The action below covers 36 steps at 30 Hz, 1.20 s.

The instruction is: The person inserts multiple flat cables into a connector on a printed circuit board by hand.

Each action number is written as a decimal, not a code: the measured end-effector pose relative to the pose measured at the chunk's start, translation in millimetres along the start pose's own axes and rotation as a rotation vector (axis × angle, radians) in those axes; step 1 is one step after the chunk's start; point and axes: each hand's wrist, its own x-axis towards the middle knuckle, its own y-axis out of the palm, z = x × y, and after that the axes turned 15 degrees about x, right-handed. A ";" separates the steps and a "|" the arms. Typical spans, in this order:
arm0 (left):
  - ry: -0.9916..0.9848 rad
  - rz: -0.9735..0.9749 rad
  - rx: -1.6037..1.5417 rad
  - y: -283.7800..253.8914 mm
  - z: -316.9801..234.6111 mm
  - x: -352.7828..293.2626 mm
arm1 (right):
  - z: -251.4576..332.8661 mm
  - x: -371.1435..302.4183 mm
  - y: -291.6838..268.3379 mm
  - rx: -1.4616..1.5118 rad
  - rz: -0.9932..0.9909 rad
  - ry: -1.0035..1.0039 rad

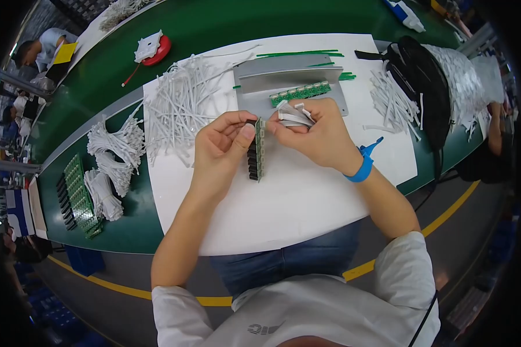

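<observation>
Upright over the white sheet is a narrow green circuit board strip with a row of black blocks along one side. My left hand pinches its upper end between thumb and fingers. Close to the strip's right side, my right hand is closed around a small bunch of short white flat cables. Its thumb and fingertip meet near the board; what they pinch there is too small to make out. A blue strap circles my right wrist. Beyond my hands, another green board strip lies by a grey metal bracket.
Long white cables lie heaped at left, short ones at right. A black bag rests at the right edge. Bundled cables and stacked boards sit far left. Behind is a red roll. Another person works at upper left.
</observation>
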 end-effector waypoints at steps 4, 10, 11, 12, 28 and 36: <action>-0.051 0.015 -0.061 0.2 1.5 -4.5 | 8.5 -3.6 0.0 -0.063 0.029 0.057; -0.110 0.054 -0.184 0.0 7.3 -4.2 | 5.2 -2.3 -3.2 -0.062 0.055 0.084; -0.129 0.066 -0.194 0.0 7.8 -4.0 | 4.1 -2.6 -4.3 -0.082 0.064 0.096; -0.129 0.064 -0.192 -0.3 8.8 -3.7 | 5.3 -1.9 -4.9 -0.080 0.066 0.095; 0.015 -0.155 0.105 -17.4 -2.8 13.3 | -21.8 9.5 -9.6 0.008 0.021 0.154; -0.045 -0.210 -0.050 -21.1 -1.8 11.7 | -11.8 13.8 -8.2 0.119 -0.211 0.077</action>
